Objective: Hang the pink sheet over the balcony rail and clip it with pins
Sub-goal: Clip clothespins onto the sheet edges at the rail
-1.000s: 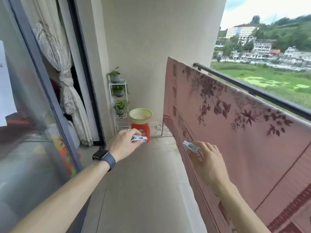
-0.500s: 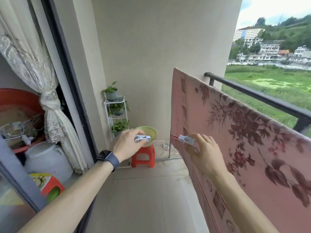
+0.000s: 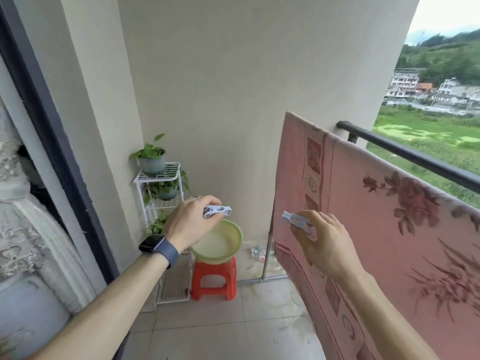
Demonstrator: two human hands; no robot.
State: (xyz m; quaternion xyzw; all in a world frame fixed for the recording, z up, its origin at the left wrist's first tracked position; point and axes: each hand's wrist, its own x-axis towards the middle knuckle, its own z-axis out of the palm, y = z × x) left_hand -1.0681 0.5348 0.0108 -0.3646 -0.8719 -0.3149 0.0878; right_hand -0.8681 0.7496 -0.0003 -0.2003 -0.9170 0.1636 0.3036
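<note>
So, pins: two are showing, both white plastic, the left pin and the right pin.
Sheets: one pink sheet, hanging draped over the black balcony rail along the right side of the balcony.
Sheet look: it's showing dusty pink with darker red flowers, and a patterned stripe is running down its end by the wall.
Left hand: it's reaching out mid-air, well left of the sheet, fingers pinching the left pin; a dark watch is sitting on the wrist.
Right hand: it's hovering in front of the sheet's striped end, fingers curling round the right pin; can't tell if it's touching the cloth.
Other stuff: one green basin is resting on one red stool, beside one white rack carrying three potted plants.
</note>
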